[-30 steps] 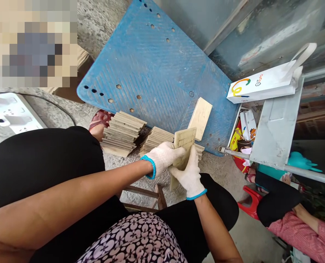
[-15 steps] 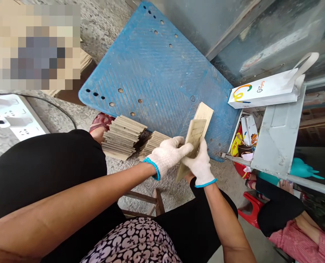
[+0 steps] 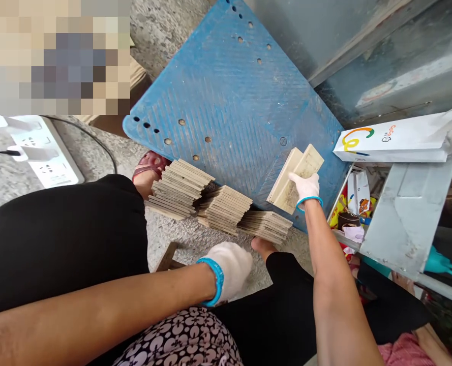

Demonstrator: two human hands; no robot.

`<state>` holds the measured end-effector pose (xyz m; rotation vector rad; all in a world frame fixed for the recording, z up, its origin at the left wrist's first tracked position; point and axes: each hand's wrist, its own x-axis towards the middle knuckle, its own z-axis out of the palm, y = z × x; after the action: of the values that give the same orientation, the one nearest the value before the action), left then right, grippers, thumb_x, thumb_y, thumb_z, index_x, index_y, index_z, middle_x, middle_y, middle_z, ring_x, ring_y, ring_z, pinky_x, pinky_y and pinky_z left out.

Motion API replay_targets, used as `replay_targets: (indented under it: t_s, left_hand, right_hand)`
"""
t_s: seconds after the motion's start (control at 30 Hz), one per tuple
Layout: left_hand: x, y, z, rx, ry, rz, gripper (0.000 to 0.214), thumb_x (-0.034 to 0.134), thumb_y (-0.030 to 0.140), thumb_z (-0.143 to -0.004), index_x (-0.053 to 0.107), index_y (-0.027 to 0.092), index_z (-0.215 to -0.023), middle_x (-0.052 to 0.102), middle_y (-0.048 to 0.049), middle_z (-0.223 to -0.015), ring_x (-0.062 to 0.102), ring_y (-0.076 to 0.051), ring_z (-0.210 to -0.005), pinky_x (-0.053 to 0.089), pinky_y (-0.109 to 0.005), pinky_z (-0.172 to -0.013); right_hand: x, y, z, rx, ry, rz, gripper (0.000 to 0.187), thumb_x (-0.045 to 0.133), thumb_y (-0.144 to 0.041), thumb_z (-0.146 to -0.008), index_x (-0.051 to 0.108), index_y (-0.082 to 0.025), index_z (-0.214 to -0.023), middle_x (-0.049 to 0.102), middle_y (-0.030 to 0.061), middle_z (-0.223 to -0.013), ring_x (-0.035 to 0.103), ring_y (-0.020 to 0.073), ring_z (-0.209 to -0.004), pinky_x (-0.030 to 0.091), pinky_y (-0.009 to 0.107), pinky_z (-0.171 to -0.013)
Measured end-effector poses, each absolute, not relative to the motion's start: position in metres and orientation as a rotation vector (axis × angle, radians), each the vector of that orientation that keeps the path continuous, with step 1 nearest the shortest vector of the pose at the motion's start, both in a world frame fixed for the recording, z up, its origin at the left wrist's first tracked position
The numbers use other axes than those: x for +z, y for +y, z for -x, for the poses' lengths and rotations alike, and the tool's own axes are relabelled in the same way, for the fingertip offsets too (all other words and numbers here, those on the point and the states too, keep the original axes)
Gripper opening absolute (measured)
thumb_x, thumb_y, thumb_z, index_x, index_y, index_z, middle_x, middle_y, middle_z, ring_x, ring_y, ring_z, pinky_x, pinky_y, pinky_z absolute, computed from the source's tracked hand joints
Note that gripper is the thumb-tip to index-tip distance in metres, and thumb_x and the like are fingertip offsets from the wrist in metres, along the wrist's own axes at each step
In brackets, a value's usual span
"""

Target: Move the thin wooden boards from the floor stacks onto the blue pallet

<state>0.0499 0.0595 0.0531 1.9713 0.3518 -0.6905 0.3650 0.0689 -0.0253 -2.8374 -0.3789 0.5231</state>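
My right hand (image 3: 305,187), in a white knit glove with a blue cuff, grips a thin wooden board (image 3: 310,157) by its right side. That board lies on or just above the blue plastic pallet (image 3: 241,107), alongside another pale board (image 3: 285,172) and partly overlapping it. My left hand (image 3: 229,268), gloved the same way, is above my lap, apart from the boards; its fingers are curled under and blurred, so their grip is hidden. Three leaning stacks of thin wooden slats stand at the pallet's near edge: a left stack (image 3: 182,188), a middle stack (image 3: 226,208) and a right stack (image 3: 267,225).
A white paper bag (image 3: 397,145) rests on a grey metal stand (image 3: 409,203) at the right. A white power strip (image 3: 54,157) with a cable lies at the left. Another person's leg (image 3: 397,310) shows at lower right. A wooden stool part (image 3: 167,256) is below the stacks.
Both hands held a board together over the near edge. My right hand has carried a board onto the pallet beside the other one. My left hand has drawn back toward my lap.
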Motion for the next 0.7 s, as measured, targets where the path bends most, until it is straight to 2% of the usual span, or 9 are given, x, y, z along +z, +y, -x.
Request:
replay_targets:
  t_s: [0.2,0.43,0.7]
  left_hand:
    - [0.027,0.048,-0.035,-0.660,0.451,-1.933,0.025,0.070,0.031,-0.062,0.068,0.025,-0.086,0.064,-0.0083,-0.082,0.063,-0.034,-0.087,0.045,-0.044,-0.079]
    - [0.022,0.038,-0.033,-0.691,0.419,-2.118,0.026,0.070,0.029,-0.066,0.067,0.015,-0.088,0.061,-0.0059,-0.083,0.060,-0.027,-0.086,0.040,-0.039,-0.079]
    - [0.023,0.039,-0.034,-0.731,0.442,-2.195,0.028,0.071,0.024,-0.065,0.066,0.013,-0.090,0.061,-0.0061,-0.081,0.060,-0.026,-0.084,0.038,-0.036,-0.077]
  right_hand:
    - [-0.046,0.075,-0.365,0.565,-0.312,2.976,0.106,0.083,-0.054,-0.046,0.040,-0.006,-0.131,0.054,0.0247,-0.126,0.054,0.0342,-0.117,0.045,0.044,-0.099]
    - [-0.059,0.072,-0.376,0.579,-0.267,2.991,0.106,0.083,-0.056,-0.044,0.041,-0.009,-0.129,0.055,0.0230,-0.126,0.054,0.0335,-0.117,0.047,0.043,-0.098]
    - [-0.063,0.080,-0.373,0.604,-0.280,3.023,0.106,0.083,-0.053,-0.048,0.038,-0.009,-0.133,0.053,0.0232,-0.130,0.051,0.0322,-0.121,0.045,0.041,-0.101]
